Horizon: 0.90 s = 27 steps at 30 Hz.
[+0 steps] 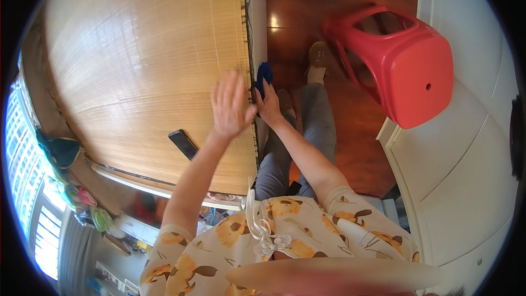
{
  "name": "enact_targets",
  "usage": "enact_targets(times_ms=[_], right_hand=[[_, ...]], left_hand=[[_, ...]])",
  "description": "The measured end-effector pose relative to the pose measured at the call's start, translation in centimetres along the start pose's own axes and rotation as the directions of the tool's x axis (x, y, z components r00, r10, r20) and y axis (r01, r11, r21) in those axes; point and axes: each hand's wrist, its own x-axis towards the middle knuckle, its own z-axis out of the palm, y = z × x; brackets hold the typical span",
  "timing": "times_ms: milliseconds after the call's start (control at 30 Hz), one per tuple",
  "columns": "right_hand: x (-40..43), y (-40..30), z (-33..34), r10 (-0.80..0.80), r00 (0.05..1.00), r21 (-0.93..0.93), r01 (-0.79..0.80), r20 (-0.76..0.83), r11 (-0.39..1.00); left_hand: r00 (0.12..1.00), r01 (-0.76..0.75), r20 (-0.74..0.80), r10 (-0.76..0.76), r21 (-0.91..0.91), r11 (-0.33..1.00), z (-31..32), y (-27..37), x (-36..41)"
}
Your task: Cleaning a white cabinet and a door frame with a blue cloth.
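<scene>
My right hand grips a dark blue cloth beside the edge of a bed, with the fingers pointing away from me. Just left of it, my left hand is spread flat over the woven bamboo mat, blurred by motion. Nothing shows in that hand; whether its palm touches the mat I cannot tell. The mat's dark, worn border runs along the bedside next to both hands. Part of the cloth is hidden by my right fingers.
A black phone lies on the mat near my left forearm. To the right, a red plastic stool stands on the reddish wood floor by white wall panels. A bright window is at far left.
</scene>
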Motion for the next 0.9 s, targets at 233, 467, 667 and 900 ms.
enact_targets(times_ms=[233,467,667,900], right_hand=[[15.8,-7.2,-2.1,-0.186,0.976,0.024,0.190,-0.110,0.981],[30.6,-16.1,-6.4,-0.188,0.973,-0.045,0.183,-0.136,0.982],[27.9,-12.7,-6.1,-0.138,0.989,-0.006,0.138,-0.061,0.990],[25.4,-13.6,-6.2,0.081,0.992,0.051,-0.087,0.099,0.995]], left_hand=[[0.915,0.026,-0.399,0.058,0.201,0.979,-2.4,-7.0,28.1],[0.936,0.180,-0.345,-0.074,0.286,0.941,-0.5,-8.7,34.6],[0.953,0.219,-0.263,-0.149,0.259,0.941,-0.2,-7.5,35.2],[0.955,0.262,-0.212,-0.206,0.288,0.921,-1.1,-8.0,35.1]])
